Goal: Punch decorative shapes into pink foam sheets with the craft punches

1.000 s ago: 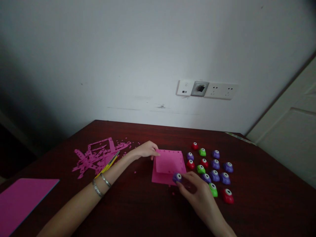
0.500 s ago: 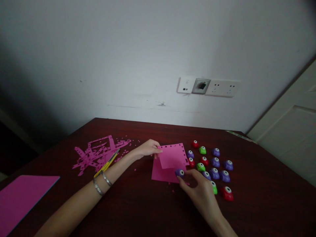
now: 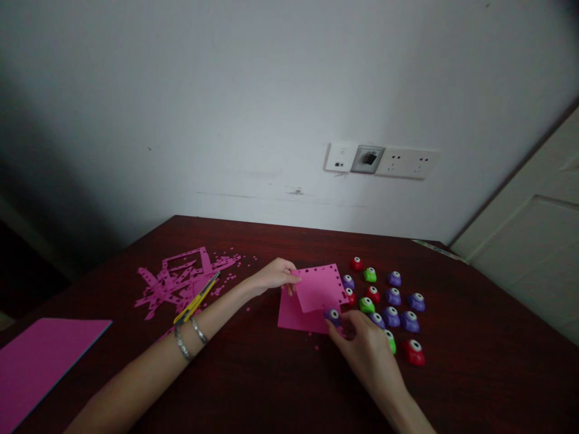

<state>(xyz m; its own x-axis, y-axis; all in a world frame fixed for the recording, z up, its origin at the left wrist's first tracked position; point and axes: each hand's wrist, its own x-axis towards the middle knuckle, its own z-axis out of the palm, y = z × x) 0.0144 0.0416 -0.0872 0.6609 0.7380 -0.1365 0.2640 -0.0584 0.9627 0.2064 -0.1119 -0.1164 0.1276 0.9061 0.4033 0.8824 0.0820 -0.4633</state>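
Observation:
My left hand [image 3: 278,275] pinches the left edge of a pink paper sheet [image 3: 319,289], which is held up at a slant. Small punched holes run along its top and right edges. Beneath it a second pink sheet [image 3: 292,316] lies flat on the table. My right hand [image 3: 368,352] grips a purple craft punch [image 3: 333,317] between thumb and fingers, at the lower edge of the raised sheet. Whether the paper sits inside the punch's slot I cannot tell. More punches in purple [image 3: 391,316], green [image 3: 366,305] and red [image 3: 414,352] stand to the right.
Pink paper scraps [image 3: 174,283] and tiny punched bits lie at the left, with a yellow utility knife [image 3: 196,299] across them. A large pink sheet [image 3: 45,361] covers the near left corner. Behind the dark red table [image 3: 253,386], the wall carries sockets [image 3: 407,164].
The raised sheet has shifted slightly to the right with my left hand. The purple punch in my right hand has moved a little right, to the sheet's lower edge.

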